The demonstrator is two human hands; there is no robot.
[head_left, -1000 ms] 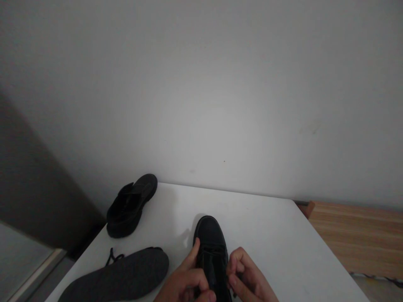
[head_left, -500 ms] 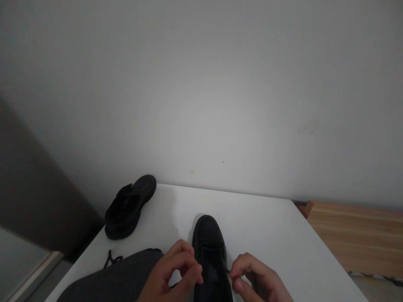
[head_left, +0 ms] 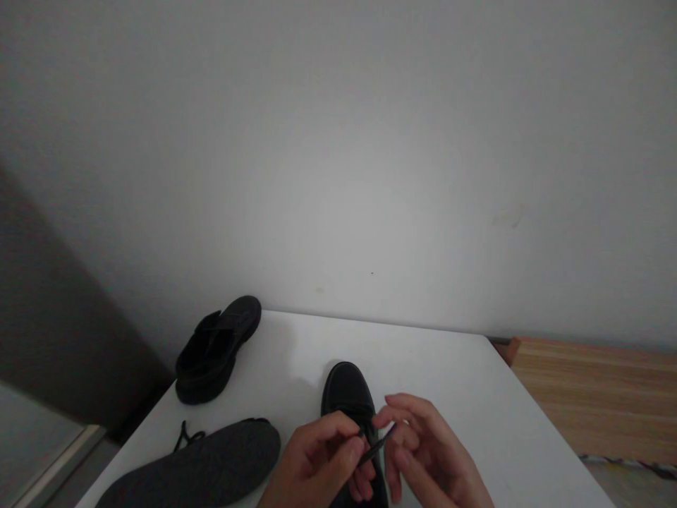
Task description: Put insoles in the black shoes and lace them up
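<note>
A black shoe lies on the white table in front of me, toe pointing away; my hands hide much of its middle. Over its opening, my left hand pinches a dark shoelace between thumb and fingers. The lace slants up from there to the fingers of my right hand. These are spread and curved around the lace's end, touching or very near it, with the thumb apart from the index finger. To the left lies a dark grey, insole-shaped piece, a black lace loop poking out past its edge.
A second black shoe with a strap or flap sits at the table's far left corner. The white table meets a pale wall at the back. A wooden surface is off to the right, below the table edge.
My left hand has moved right over the shoe and now pinches the lace. My right hand has risen, its fingers spreading from a pinch. More of the grey piece shows.
</note>
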